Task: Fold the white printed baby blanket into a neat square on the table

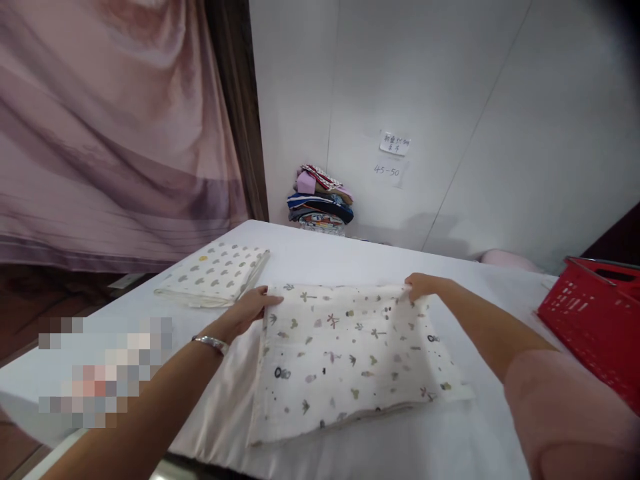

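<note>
A white muslin cloth (345, 353) printed with small plants and figures hangs between my hands over the near part of the white table. My left hand (256, 305), with a silver bracelet at the wrist, pinches its upper left corner. At the upper right edge, my right hand (423, 285) grips the cloth with closed fingers. The lower edge slants and shows more than one layer; its right side trails onto the tabletop. Just beyond my left hand lies a folded white cloth (215, 275) with grey cloud-like prints.
The white-covered table (295, 250) reaches back toward a grey wall. A red plastic basket (595, 307) stands at the right. Folded fabrics form a pile (320, 200) behind the table. A pink curtain (115, 133) hangs at the left, and paper signs (395, 144) are on the wall.
</note>
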A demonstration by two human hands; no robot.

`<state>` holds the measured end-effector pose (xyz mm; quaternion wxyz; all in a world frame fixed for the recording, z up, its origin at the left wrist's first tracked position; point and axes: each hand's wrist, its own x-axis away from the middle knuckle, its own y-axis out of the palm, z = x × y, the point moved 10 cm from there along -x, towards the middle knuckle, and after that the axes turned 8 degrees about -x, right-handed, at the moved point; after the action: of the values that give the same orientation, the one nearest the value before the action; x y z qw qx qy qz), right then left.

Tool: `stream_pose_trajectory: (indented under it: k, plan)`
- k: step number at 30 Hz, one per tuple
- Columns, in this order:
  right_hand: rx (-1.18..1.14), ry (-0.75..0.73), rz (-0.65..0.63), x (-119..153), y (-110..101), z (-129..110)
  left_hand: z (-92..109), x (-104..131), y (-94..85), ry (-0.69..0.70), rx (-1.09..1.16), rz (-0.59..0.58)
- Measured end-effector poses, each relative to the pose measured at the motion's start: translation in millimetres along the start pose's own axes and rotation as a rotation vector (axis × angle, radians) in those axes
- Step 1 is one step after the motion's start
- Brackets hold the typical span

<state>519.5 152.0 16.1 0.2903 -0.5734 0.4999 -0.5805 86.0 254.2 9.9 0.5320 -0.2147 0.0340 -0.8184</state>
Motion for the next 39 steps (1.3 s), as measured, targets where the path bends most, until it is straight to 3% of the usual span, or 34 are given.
stream_pose_trajectory:
  k: [2,4,9,12,14,16,18,22,24,26,31,36,39]
  plan:
    - [0.0,-0.01,0.057,16.8,-30.4,7.9,34.6,3.0,-4.7,0.095,0.018,-0.008]
    - [-0.008,-0.006,0.178,39.0,-72.2,14.4,82.5,8.5,-11.5,0.243,0.028,-0.01]
    - [0.016,0.022,0.711,131.4,-188.2,8.5,201.3,39.1,-52.3,0.621,0.097,0.188]
    - [0.094,0.017,0.931,185.8,-212.1,-7.3,229.0,60.1,-71.4,0.761,0.054,0.281]
    - [0.185,-0.042,1.013,207.5,-198.6,-20.3,218.2,69.5,-78.6,0.786,-0.051,0.343]
    - [0.275,-0.188,1.035,215.5,-157.6,-34.9,186.1,77.4,-79.8,0.793,-0.227,0.422]
    - [0.291,-0.328,1.031,215.7,-95.6,-42.1,138.4,84.3,-64.9,0.825,-0.481,0.44]
    - [0.22,-0.456,0.82,195.4,54.0,-43.1,16.3,95.0,-8.5,0.897,-0.798,0.236]
    - [0.171,-0.466,0.724,189.5,107.4,-42.5,-30.5,100.3,9.3,0.881,-0.876,0.177]
    - [0.128,-0.424,0.743,192.8,127.2,-38.1,-50.8,107.7,10.7,0.872,-0.89,0.221]
    - [0.058,-0.398,0.785,213.1,123.2,-34.6,-50.5,122.9,0.0,0.86,-0.883,0.263]
    - [-0.063,-0.304,0.578,216.0,147.8,-31.5,-76.4,123.6,-2.4,0.634,-0.815,0.181]
    - [-0.172,-0.209,0.464,214.1,150.7,-28.2,-83.5,126.5,-2.4,0.537,-0.678,0.092]
